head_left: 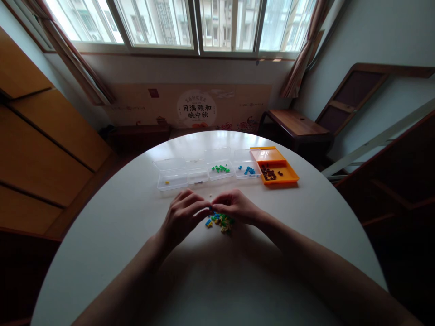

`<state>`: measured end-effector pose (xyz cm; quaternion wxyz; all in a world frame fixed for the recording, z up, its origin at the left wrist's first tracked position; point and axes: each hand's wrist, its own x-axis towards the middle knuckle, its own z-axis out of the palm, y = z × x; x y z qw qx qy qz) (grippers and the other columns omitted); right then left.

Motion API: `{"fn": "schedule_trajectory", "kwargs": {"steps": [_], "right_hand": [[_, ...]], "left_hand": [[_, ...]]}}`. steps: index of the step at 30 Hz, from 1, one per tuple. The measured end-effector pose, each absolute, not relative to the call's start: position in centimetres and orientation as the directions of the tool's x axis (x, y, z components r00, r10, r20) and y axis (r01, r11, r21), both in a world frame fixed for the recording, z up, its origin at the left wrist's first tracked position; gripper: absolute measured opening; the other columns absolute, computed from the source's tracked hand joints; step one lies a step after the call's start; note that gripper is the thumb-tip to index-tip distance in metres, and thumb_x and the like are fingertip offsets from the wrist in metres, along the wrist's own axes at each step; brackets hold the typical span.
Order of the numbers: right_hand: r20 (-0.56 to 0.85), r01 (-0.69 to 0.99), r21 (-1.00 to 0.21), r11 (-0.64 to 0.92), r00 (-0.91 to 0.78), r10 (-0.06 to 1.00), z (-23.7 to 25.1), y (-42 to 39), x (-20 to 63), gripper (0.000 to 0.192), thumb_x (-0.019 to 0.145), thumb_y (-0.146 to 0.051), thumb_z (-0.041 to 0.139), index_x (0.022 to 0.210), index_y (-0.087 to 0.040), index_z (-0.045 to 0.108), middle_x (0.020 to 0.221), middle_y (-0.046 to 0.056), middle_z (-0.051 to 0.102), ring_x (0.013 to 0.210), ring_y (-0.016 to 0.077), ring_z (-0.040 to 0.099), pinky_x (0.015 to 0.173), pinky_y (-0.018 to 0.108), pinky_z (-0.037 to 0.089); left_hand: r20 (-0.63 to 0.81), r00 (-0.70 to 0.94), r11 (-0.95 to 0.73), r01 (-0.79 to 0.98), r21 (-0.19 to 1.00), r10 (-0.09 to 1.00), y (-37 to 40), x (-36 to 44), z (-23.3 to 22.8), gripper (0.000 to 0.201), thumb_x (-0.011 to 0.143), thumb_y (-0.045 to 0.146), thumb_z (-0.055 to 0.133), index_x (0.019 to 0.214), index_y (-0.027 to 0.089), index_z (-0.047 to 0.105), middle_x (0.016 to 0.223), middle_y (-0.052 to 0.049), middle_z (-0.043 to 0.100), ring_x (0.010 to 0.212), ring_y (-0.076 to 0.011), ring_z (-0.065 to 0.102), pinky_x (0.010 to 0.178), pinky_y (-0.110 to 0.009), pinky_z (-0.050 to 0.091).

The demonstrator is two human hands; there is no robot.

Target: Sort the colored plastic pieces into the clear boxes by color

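Toward the far edge of the round white table (112, 235) stands a row of small containers. At its left end a clear tray (171, 180) holds one tiny yellow piece (166, 183); just beside it a narrower clear tray (198, 176) has a few specks too small to tell. Nearer the middle of the table, the left hand (181, 217) lies knuckles up with its fingers curled inward, the fingertips (203, 209) meeting those of the other hand; whether anything is pinched there cannot be told. Right under and between the two hands, a little way in from the middle toward the near edge, sits a small heap of mixed bricks (219, 221) in green, yellow and blue. Beyond it in the row, a clear tray (220, 171) carries green bricks (220, 168). The right hand (237, 206) is likewise curled, thumb and fingers drawn together over the heap, touching it at its upper edge. Farther right in the row, another clear tray (247, 171) holds blue bricks (249, 170), and at the right end an orange tray (279, 170) with its lid open behind it holds dark brown bricks (269, 173).
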<state>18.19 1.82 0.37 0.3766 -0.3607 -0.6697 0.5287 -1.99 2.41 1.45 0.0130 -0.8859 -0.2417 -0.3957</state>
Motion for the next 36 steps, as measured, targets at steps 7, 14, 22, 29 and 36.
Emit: {"fn": "schedule_trajectory", "kwargs": {"steps": [7,14,22,29,36], "right_hand": [[0.217,0.265,-0.921,0.287,-0.265,0.940,0.7,3.6,20.4,0.018,0.077,-0.026,0.061,0.081,-0.013,0.073,0.073,0.005,0.071,0.065,0.0125,0.059,0.061,0.024,0.045],[0.257,0.389,-0.866,0.314,-0.192,0.947,0.6,3.9,21.1,0.014,0.078,-0.023,0.063,0.082,-0.014,0.073,0.075,0.005,0.071,0.063,0.0118,0.059,0.060,0.024,0.046],[0.286,0.506,-0.758,0.411,-0.309,0.907,0.5,3.1,20.2,0.010,0.078,-0.016,0.064,0.082,-0.015,0.074,0.073,0.003,0.070,0.064,0.0099,0.057,0.061,0.021,0.041],[0.308,0.514,-0.734,0.444,-0.331,0.892,0.1,3.0,20.0,0.009,0.078,-0.016,0.064,0.081,-0.017,0.073,0.074,0.001,0.069,0.061,0.0089,0.052,0.060,0.021,0.039],[0.313,0.516,-0.724,0.458,-0.346,0.885,0.1,2.8,19.9,0.009,0.079,-0.018,0.064,0.082,-0.018,0.073,0.074,0.001,0.068,0.061,0.0089,0.051,0.060,0.021,0.039]], "left_hand": [[0.657,0.602,-0.863,0.481,0.156,0.455,2.5,-2.2,1.1,0.013,0.081,0.027,0.068,0.092,0.022,0.065,0.082,-0.002,0.067,0.076,-0.0150,0.057,0.074,-0.030,0.046],[0.609,0.565,-0.814,0.516,0.266,0.557,3.0,-2.6,0.8,0.007,0.084,0.021,0.061,0.088,0.020,0.067,0.081,-0.003,0.066,0.077,-0.0166,0.057,0.074,-0.032,0.048],[0.390,0.690,-0.788,0.477,0.389,0.610,2.5,-2.5,1.1,0.013,0.079,0.014,0.059,0.086,0.022,0.068,0.086,-0.003,0.062,0.085,-0.0180,0.053,0.079,-0.033,0.046],[0.344,0.697,-0.772,0.507,0.384,0.629,2.7,-2.5,0.8,0.014,0.081,0.013,0.058,0.086,0.022,0.068,0.087,-0.004,0.063,0.085,-0.0183,0.052,0.081,-0.034,0.045],[0.342,0.682,-0.758,0.522,0.391,0.646,2.7,-2.6,1.0,0.010,0.081,0.019,0.060,0.086,0.021,0.068,0.086,-0.004,0.063,0.083,-0.0181,0.053,0.081,-0.034,0.046]]}}
